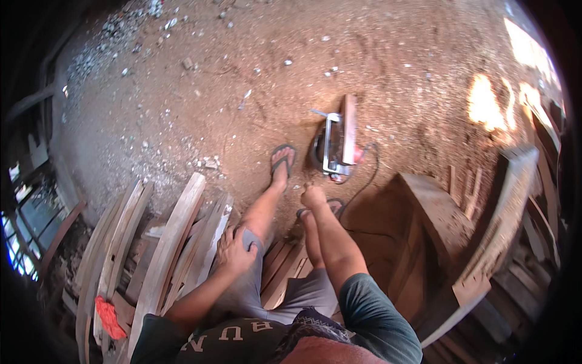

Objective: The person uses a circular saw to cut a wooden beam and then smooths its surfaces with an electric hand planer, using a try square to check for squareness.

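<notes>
My left hand [235, 249] rests on my left knee, its fingers lying flat over the grey shorts, holding nothing. My right arm reaches down past my right knee. My right hand [313, 197] is closed above my right foot, and anything inside its fingers is hidden. Just beyond it on the ground lies a power tool, seemingly a circular saw [328, 145], with a rectangular metal base. A reddish-brown wooden strip [350, 128] stands along its right side. From the tool a dark cord [375, 164] curves back toward my right foot.
Wooden boards [167, 270] lean in a row at my left, with a red cloth [110, 316] among them. To my right stand a wooden block [436, 209] and a long curved timber [506, 212]. Sawdust and small stones cover the dirt floor [200, 91].
</notes>
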Demonstrator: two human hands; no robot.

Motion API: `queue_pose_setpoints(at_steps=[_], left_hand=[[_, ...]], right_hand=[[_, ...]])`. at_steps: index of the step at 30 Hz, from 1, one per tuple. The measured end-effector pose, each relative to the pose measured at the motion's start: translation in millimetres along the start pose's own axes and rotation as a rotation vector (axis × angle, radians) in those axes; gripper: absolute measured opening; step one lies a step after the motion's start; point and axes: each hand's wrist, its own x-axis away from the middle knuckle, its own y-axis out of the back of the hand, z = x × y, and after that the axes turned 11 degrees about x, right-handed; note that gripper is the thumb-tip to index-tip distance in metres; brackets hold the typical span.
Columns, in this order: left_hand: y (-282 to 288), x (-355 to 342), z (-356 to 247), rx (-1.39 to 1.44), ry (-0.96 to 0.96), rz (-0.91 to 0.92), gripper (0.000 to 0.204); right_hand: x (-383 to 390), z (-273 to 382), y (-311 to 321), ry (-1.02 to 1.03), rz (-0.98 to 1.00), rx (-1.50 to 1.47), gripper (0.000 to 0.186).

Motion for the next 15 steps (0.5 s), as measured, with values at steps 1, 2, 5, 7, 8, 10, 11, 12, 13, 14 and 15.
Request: queue_pose_setpoints(at_steps=[1,2,5,7,8,10,11,12,13,14,15], left_hand=[[8.2,33.2,-1.7,0.023,0.022,-0.015,0.073],[13.5,65.1,-3.0,0.048,0.045,-0.031,0.073],[-21.9,-19.8,15.0,0.009,-0.041,-0.132,0.073],[-17.2,-19.9,19.3,0.006,-0.032,-0.136,0.072],[-19.9,-19.2,17.2,0.020,-0.020,-0.139,0.071],[-24.4,-16.8,15.6,0.046,-0.004,-0.161,0.070],[-25.0,-16.0,15.0,0.054,-0.004,-0.177,0.070],[-25.8,-13.7,13.3,0.063,-0.014,-0.183,0.069],[-25.8,-12.6,11.4,0.066,-0.023,-0.187,0.069],[-25.2,-13.5,9.0,0.068,-0.038,-0.193,0.068],[-24.5,-16.0,7.6,0.066,-0.061,-0.199,0.068]], right_hand=[[14.2,3.6,-7.4,-0.008,-0.121,0.173,0.075],[30.9,1.5,-12.5,0.033,-0.137,0.233,0.053],[-88.2,-26.1,0.6,0.106,-0.052,0.431,0.036],[-115.5,-42.2,-20.8,0.073,-0.187,0.647,0.035],[-120.7,-58.6,-29.9,0.054,-0.492,0.769,0.038],[-125.0,-78.2,-31.6,0.015,-0.913,0.903,0.043],[-130.2,-76.6,-27.7,0.007,-0.839,0.920,0.045],[-129.6,-77.6,-21.6,-0.012,-0.727,0.928,0.046],[-130.2,-74.2,-15.6,-0.036,-0.589,0.922,0.048],[-130.4,-70.7,-8.4,-0.057,-0.466,0.915,0.050],[-129.4,-67.7,-0.6,-0.080,-0.376,0.896,0.052]])
